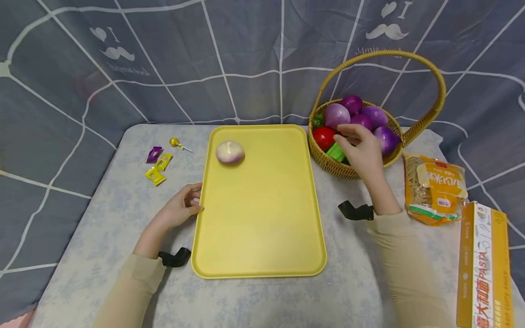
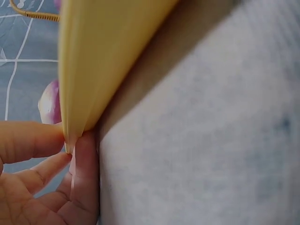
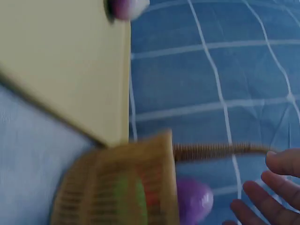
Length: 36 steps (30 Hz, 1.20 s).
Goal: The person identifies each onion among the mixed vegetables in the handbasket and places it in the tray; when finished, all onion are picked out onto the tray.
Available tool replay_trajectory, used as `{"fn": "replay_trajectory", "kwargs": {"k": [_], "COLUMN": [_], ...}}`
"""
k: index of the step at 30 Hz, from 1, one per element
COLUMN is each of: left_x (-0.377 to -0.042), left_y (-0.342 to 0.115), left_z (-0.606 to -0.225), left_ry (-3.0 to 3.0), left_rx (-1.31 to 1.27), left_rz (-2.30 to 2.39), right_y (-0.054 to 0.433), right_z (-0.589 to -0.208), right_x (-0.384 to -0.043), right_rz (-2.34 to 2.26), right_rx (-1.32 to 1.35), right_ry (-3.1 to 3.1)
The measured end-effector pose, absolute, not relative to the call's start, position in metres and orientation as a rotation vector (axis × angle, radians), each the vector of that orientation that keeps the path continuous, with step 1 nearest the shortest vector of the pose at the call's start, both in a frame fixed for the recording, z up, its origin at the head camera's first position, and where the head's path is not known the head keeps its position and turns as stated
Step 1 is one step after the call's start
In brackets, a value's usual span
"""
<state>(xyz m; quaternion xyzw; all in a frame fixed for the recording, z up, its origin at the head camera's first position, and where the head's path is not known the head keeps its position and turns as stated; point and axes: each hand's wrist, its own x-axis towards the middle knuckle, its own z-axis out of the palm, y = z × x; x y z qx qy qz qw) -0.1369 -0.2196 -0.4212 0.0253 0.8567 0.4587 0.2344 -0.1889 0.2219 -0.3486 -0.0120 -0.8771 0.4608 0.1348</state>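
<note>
My left hand [image 1: 179,207] pinches the left rim of a yellow tray [image 1: 262,205]; in the left wrist view the thumb [image 2: 33,139] lies on one side of the rim and fingers on the other. A round white-and-purple vegetable [image 1: 230,152], like a turnip, sits at the tray's upper left. Over the wicker basket [image 1: 334,167], my right hand [image 1: 364,150] hovers with loosely bent fingers and nothing between them. Several purple onions [image 1: 337,115], a red tomato-like vegetable [image 1: 324,137] and a green vegetable [image 1: 336,152] fill the basket, partly hidden by this hand.
Wrapped candies [image 1: 155,176] and a lollipop [image 1: 175,142] lie left of the tray. At the right are a noodle bag [image 1: 435,189] and a pasta box [image 1: 484,269]. The basket's tall handle [image 1: 434,75] arches above it, before a grey checked curtain [image 1: 254,54].
</note>
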Motion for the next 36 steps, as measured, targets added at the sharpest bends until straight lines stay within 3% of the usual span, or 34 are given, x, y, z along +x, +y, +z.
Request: {"fn": "replay_trajectory", "kwargs": {"k": [6,12,36], "left_x": [-0.139,-0.135,-0.133], "left_y": [-0.222,-0.229,-0.228], "left_z": [-0.422,-0.42,-0.423], "left_ry": [2.345,2.347,2.301], "left_rx": [0.065,0.093,0.12], "left_rz": [1.248,1.259,1.355], "right_y": [0.274,0.293,0.296], "right_z": [-0.347,-0.352,-0.388], "right_x": [-0.181,-0.185,-0.204], "right_rz": [1.16,1.162,0.666], "right_rx": [-0.38,-0.501,-0.398], "right_ry": [-2.599,-2.621,-2.639]}}
